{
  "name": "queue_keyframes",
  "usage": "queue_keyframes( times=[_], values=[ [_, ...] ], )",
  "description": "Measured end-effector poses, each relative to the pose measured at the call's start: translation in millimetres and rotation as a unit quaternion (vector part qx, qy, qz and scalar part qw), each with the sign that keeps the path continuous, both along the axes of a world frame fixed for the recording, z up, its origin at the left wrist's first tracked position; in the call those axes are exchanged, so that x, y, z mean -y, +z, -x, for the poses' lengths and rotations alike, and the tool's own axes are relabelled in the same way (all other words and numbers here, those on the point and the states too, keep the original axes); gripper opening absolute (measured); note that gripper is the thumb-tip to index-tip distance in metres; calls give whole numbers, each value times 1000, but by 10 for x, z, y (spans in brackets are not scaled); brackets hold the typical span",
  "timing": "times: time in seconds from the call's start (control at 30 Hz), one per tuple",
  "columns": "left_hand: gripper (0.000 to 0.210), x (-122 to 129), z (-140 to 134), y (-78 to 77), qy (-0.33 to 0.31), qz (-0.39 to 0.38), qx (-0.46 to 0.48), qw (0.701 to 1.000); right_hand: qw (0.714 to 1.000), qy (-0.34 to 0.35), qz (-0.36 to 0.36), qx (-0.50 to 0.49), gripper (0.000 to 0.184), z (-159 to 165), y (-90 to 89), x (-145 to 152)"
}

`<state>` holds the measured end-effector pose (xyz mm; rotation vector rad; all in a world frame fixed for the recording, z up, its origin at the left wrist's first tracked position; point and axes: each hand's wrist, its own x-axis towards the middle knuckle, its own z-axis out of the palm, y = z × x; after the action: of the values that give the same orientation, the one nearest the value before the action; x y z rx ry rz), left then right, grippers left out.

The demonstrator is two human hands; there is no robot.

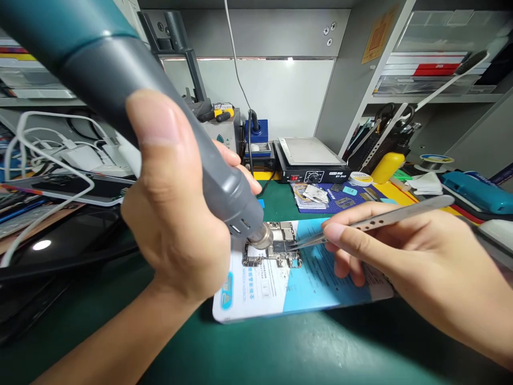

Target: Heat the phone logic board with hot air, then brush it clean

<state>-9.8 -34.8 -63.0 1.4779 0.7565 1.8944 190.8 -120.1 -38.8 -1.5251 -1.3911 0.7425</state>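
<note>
Board (282, 258) crowded with tiny electronic parts lies flat on a white-and-blue printed pad (320, 295), on our green worktop (280, 350). Our left hand (172, 208) is wrapped around a grey-and-teal hot-air gun (218, 174), its metal nozzle (263, 237) angled down close over the board. Our right hand (385, 251) pinches steel tweezers (388, 213), whose tips reach a dark chip (279, 246) near the board's middle; we cannot tell whether they touch it. We judge the work to be midway: the board is in place and both tools are at it, so setting up seems done. The tweezers hold no part clear of the board, so the work at the chip appears unfinished. Whether hot air is flowing, we cannot tell.
</note>
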Motion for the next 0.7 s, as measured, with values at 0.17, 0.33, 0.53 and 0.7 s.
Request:
queue_keyframes(
  times=[0.17, 0.33, 0.53, 0.7],
  values=[
    [47, -93, 55, 246, -45, 9, 30, 999, 998, 9, 6, -67, 51, 10, 14, -26],
    [61, -181, -70, 529, -150, -5, 38, 988, 995, 38, -7, -97, 48, 5, 10, -22],
    [40, -113, -373, 772, -205, 78, 60, 974, 995, 36, -20, -95, 36, 16, 3, -27],
    [71, -99, -519, 706, -230, 78, 43, 969, 996, 38, -38, -72, 34, 16, -17, -25]
  ],
)
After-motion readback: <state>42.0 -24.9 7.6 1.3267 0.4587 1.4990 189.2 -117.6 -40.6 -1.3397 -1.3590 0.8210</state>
